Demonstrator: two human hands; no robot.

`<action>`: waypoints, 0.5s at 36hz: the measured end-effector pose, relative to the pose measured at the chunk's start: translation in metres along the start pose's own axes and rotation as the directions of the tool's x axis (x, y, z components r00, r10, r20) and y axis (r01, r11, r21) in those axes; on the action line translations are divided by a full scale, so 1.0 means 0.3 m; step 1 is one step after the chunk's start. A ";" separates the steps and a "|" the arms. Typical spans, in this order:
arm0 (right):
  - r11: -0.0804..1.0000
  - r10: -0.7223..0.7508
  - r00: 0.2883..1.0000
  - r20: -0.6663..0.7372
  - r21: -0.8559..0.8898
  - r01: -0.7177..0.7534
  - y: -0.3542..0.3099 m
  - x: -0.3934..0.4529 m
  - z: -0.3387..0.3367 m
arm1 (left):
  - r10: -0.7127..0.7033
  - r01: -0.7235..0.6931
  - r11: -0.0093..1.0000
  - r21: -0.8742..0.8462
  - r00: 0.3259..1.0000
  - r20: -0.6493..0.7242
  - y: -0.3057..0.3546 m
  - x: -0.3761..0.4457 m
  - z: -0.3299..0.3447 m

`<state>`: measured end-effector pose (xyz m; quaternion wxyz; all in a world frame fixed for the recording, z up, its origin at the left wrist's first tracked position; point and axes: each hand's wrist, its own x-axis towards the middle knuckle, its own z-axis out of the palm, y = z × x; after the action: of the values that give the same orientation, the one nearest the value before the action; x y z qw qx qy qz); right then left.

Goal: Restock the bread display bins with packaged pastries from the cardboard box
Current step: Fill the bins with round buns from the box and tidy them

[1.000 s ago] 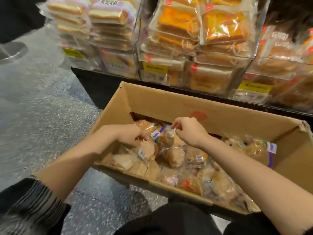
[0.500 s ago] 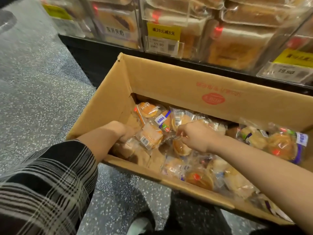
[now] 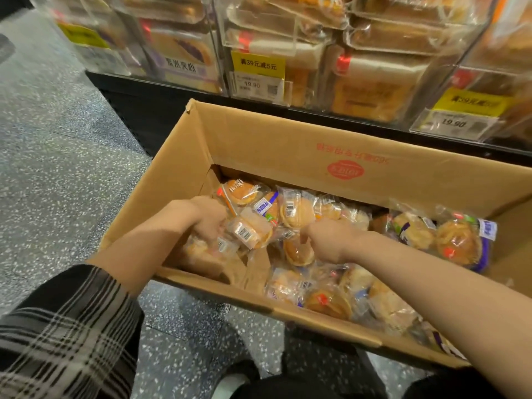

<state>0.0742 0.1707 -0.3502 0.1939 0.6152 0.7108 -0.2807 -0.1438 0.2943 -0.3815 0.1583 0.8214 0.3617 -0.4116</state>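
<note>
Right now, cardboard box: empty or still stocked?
Still stocked. Packaged pastries cover most of the cardboard box floor; left hand and right hand are both inside, among them.

The cardboard box (image 3: pixel 288 145) is plain tan-brown, with red lettering and a red oval logo (image 3: pixel 345 170) printed on its far inner wall. The pastries (image 3: pixel 296 213) inside are golden-brown and pale yellow in clear wrappers, with white barcode stickers, blue-and-white labels and small red marks. The floor (image 3: pixel 57 156) is grey, speckled with white and dark flecks. The sleeve (image 3: pixel 63 335) is black with a cream plaid of thin crossing lines. The price tags (image 3: pixel 257 64) on the clear bins are yellow above white. The shelf base (image 3: pixel 138 102) is black.
</note>
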 end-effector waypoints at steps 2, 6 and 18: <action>0.999 -0.024 0.998 -0.056 0.043 0.027 -0.001 0.007 -0.002 | 0.011 -0.023 0.983 -0.183 0.998 -0.066 -0.002 -0.037 -0.029; 0.966 -0.096 0.973 -0.208 0.215 0.141 -0.002 0.021 0.001 | 0.092 -0.192 0.647 -0.738 0.980 -0.174 0.024 -0.117 -0.087; 0.287 -0.036 0.899 -0.436 0.857 0.427 0.036 -0.017 -0.062 | 0.006 -0.154 -0.220 -0.963 0.987 -0.159 0.202 -0.049 -0.145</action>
<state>0.0869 0.1796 -0.3345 -0.3653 0.5371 0.5188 -0.5559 -0.0813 0.2702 -0.3456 0.7473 0.4310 0.5003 0.0743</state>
